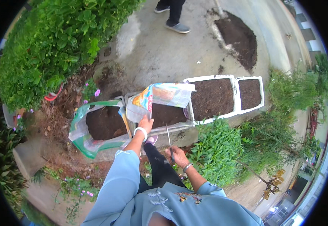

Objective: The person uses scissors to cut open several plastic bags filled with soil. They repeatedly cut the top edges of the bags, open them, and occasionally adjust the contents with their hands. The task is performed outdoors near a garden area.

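My left hand (pixel 146 123) is closed on the edge of a printed plastic sack (pixel 167 94), its fingers partly hidden. The sack lines a soil-filled planter box in the middle of the row, and one flap stands up over the dark soil (pixel 166 115). Lower and to the right, my right hand (pixel 178 156) grips the dark handle of a knife. The thin knife (pixel 168 135) points up toward the box's near side. Left of my left hand sits another container of soil, lined with a green and clear plastic sack (pixel 82 146).
Two white foam boxes (pixel 233 96) of soil continue the row rightward. A soil heap (pixel 239 39) lies beyond on the concrete, near a person's shoe (pixel 178 27). Leafy bushes (pixel 54 45) crowd the far left; green plants (pixel 218 150) grow beside my right hand.
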The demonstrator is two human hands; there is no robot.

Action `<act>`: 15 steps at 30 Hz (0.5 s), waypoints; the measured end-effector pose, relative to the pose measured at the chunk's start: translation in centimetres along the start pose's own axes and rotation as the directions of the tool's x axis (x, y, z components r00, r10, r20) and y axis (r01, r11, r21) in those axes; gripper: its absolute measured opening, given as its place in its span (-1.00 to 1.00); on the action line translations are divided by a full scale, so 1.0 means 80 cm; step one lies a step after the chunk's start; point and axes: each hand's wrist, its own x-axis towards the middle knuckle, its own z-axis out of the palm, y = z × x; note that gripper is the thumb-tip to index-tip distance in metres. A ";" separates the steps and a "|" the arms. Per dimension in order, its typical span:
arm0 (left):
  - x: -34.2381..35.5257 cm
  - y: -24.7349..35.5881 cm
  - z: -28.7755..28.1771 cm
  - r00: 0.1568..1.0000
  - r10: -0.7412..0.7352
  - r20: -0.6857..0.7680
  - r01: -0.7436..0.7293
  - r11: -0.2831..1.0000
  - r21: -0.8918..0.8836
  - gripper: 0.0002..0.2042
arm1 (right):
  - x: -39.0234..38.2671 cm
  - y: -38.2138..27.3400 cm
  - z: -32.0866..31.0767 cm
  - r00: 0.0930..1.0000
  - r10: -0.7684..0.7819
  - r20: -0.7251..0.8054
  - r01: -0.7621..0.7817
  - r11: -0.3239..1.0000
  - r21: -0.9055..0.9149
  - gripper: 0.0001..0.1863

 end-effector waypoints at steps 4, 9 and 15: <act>-0.015 -0.006 -0.019 0.998 -0.059 -0.012 0.058 0.998 -0.009 -0.37 | -0.016 0.004 -0.008 0.998 -0.063 -0.031 0.057 0.986 -0.156 -0.58; -0.026 0.000 -0.029 1.000 -0.023 0.012 0.023 1.000 0.006 -0.38 | -0.019 0.055 -0.032 0.992 -0.035 -0.120 0.003 0.966 -0.258 -0.56; -0.046 -0.037 -0.037 0.996 0.063 0.066 -0.067 0.996 0.059 -0.46 | -0.056 0.049 -0.005 0.995 0.056 -0.088 -0.076 0.968 -0.239 -0.52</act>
